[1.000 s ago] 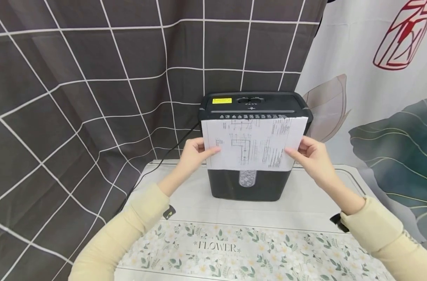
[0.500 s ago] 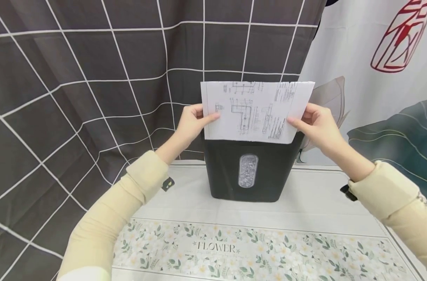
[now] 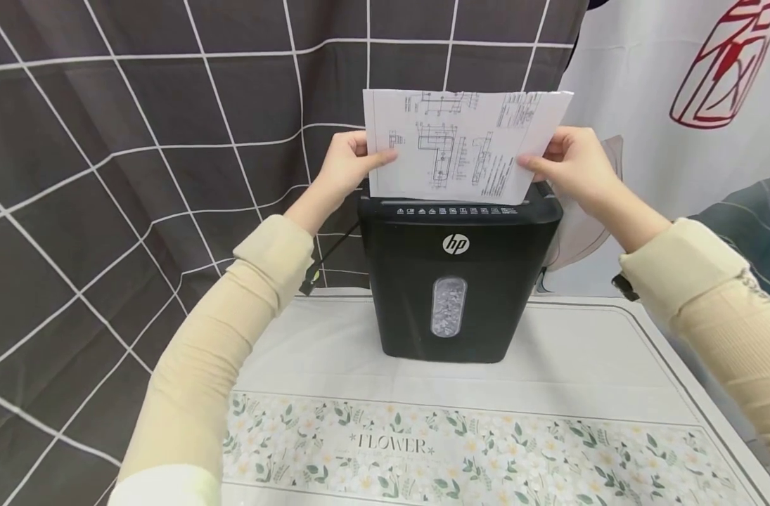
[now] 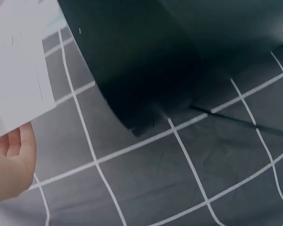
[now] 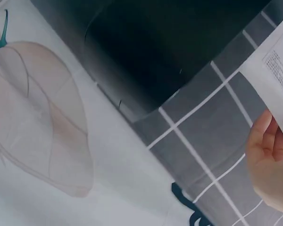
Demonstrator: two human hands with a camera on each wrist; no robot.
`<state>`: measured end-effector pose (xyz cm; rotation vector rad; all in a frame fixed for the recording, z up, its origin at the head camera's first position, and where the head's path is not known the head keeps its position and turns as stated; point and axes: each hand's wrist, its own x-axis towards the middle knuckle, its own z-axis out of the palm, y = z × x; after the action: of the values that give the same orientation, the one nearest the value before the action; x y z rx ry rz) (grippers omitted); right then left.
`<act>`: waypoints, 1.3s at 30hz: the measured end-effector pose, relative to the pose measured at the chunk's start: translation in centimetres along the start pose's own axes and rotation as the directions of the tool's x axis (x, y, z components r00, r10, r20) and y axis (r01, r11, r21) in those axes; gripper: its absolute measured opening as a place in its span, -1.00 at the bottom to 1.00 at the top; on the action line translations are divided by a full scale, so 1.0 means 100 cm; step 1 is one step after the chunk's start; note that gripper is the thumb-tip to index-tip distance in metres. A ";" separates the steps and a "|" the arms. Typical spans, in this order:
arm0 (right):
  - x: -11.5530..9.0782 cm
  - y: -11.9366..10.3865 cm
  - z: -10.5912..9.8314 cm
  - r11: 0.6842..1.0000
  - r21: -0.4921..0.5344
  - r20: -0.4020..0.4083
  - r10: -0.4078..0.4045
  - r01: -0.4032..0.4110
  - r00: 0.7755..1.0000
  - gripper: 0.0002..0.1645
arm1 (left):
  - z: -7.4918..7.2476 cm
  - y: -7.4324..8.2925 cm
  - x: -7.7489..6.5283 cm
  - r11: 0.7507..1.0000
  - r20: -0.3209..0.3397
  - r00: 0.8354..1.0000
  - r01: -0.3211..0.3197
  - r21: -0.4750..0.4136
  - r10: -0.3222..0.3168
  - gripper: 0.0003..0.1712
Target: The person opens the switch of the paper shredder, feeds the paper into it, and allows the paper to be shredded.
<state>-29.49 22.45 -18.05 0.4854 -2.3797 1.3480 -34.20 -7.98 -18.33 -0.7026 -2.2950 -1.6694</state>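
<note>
A white sheet of paper (image 3: 460,151) printed with technical drawings is held upright in front of and above the top of a black HP paper shredder (image 3: 410,281). My left hand (image 3: 349,165) pinches the sheet's left edge, thumb in front and fingers behind. On the right edge, my right hand (image 3: 574,158) pinches it the same way. The sheet's lower edge hangs near the shredder's top; whether it touches is not clear. The sheet hides most of the shredder's top surface. In the left wrist view the curled fingers (image 4: 21,141) show behind the paper (image 4: 19,70).
The shredder stands at the back of a table (image 3: 334,337) with a white, flower-printed cover. A dark cord (image 3: 340,246) runs from its left side. Behind hangs a dark grid-patterned curtain (image 3: 233,91), and at right a white patterned cloth (image 3: 638,84). Shreds show through the shredder's window (image 3: 448,307).
Both hands have raised the sheet from in front of the shredder's body to above its top. The shredder's front and logo have come into view.
</note>
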 end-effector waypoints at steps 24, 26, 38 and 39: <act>0.026 0.032 -0.003 0.962 -0.273 0.051 0.028 -0.013 0.998 -0.62 | 0.025 -0.033 0.026 0.986 -0.010 0.994 0.110 0.126 -0.110 -0.71; 0.026 0.034 0.000 0.958 -0.287 0.055 0.029 -0.012 0.998 -0.63 | 0.025 -0.036 0.025 0.983 -0.015 0.992 0.127 0.132 -0.126 -0.70; 0.023 0.048 0.007 0.951 -0.310 0.085 0.032 -0.004 0.996 -0.64 | 0.031 -0.048 0.021 0.981 0.006 0.988 0.150 0.121 -0.152 -0.71; 0.023 0.049 0.008 0.950 -0.313 0.088 0.039 -0.009 0.995 -0.63 | 0.031 -0.048 0.021 0.980 0.006 0.988 0.153 0.125 -0.155 -0.71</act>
<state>-33.83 23.88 -20.94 0.4370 -2.6193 0.9473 -38.12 -5.70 -22.44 -0.5254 -2.4965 -1.5696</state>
